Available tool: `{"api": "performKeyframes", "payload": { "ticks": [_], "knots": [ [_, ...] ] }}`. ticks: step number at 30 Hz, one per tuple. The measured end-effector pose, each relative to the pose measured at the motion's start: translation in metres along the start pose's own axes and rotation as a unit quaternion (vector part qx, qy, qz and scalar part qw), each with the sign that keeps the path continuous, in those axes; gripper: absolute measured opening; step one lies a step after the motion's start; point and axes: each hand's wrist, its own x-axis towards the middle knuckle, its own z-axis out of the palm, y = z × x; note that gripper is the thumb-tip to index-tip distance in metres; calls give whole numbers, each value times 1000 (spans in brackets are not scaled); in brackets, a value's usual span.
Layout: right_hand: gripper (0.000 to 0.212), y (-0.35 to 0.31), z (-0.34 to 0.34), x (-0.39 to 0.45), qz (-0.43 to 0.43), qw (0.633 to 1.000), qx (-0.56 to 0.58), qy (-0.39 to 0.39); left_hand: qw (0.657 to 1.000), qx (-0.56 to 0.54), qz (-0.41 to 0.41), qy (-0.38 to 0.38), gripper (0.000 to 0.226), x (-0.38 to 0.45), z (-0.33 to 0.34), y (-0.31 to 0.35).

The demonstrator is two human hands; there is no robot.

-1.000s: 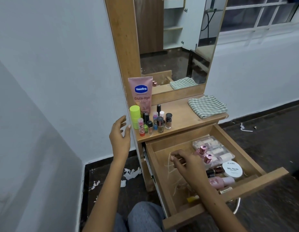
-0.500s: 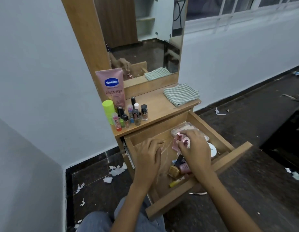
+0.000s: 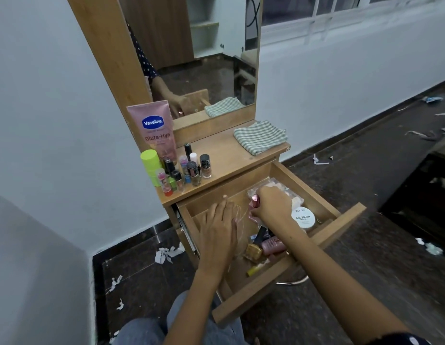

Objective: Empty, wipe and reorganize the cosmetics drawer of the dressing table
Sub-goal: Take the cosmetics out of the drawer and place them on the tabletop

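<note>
Pink-capped bottle (image 3: 255, 200): over the back half of the open drawer (image 3: 288, 272), just in front of the clear palette case (image 3: 278, 185). Judged small, light, rigid, probably glass with a smooth cap, so slippery and breakable; best gripped round the body, not the cap. Right hand (image 3: 272, 207) clenched around it, only the cap showing past the fingers. Left hand (image 3: 220, 226) flat, fingers extended, palm down on the bare drawer floor, holding nothing. Remaining: white nail polish jar (image 3: 303, 217), gold bottle (image 3: 253, 251), pink tube (image 3: 273, 245). Tabletop (image 3: 229, 158) holds upright bottles and a folded checked cloth (image 3: 260, 138)
</note>
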Motion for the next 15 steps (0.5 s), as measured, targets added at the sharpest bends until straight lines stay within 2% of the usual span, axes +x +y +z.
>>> {"api": "performKeyframes", "payload": {
  "ticks": [3,6,9,13,15],
  "knots": [
    [20,-7,-3,4,-21,1000,7,-3,999,20,-38,-5,46,0,1,-1],
    [23,-15,-6,3,-65,997,32,26,998,34,-51,-4,52,0,0,1],
    [26,-27,-16,-1,-105,988,83,70,998,40,-54,4,56,1,0,0],
    [11,-45,-35,2,-117,962,193,152,998,28,-62,5,59,1,2,-1],
    [21,-52,-43,8,-116,952,218,177,997,35,-65,4,59,1,2,0]
  ]
}}
